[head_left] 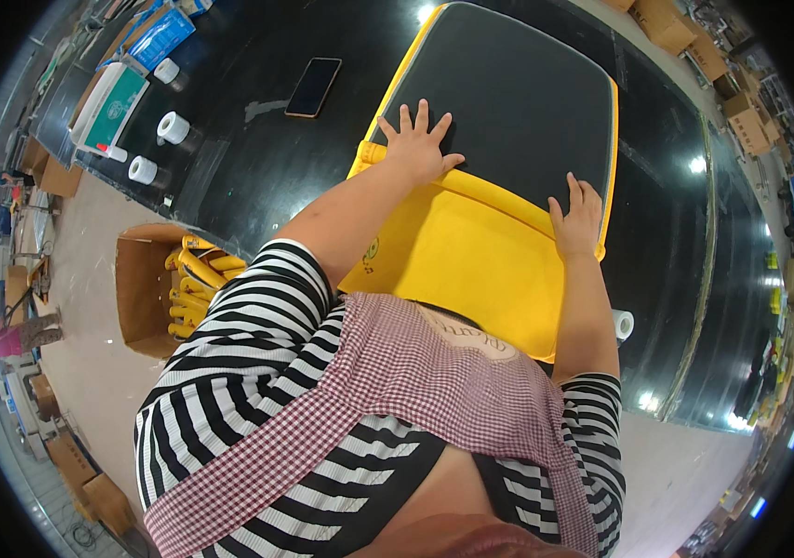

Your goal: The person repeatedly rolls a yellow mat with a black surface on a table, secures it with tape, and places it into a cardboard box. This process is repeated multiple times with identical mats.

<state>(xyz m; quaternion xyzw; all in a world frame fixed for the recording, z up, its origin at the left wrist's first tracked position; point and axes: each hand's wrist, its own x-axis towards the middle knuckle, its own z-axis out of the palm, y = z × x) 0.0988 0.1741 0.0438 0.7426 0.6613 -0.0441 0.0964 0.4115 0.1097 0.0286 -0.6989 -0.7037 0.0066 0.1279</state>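
Observation:
In front of me on the black table lies a yellow case-like item with a dark grey panel (518, 102) set in its far part. Its near part is a flat yellow panel (471, 260) reaching toward my apron, with a small printed figure at the left. A raised yellow ridge (499, 200) runs between the two parts. My left hand (418, 149) lies spread on the near left of the grey panel, fingers apart. My right hand (580, 216) rests at the right end of the ridge, fingers stretched onto the grey panel's edge. Neither hand grips anything.
A phone (313, 87) lies left of the case on the black table (229, 149). White rolls (173, 127) and a white-and-green container (108, 110) stand at the far left. A cardboard box (144, 288) of yellow parts sits below the table's left edge. Another white roll (623, 325) is near my right forearm.

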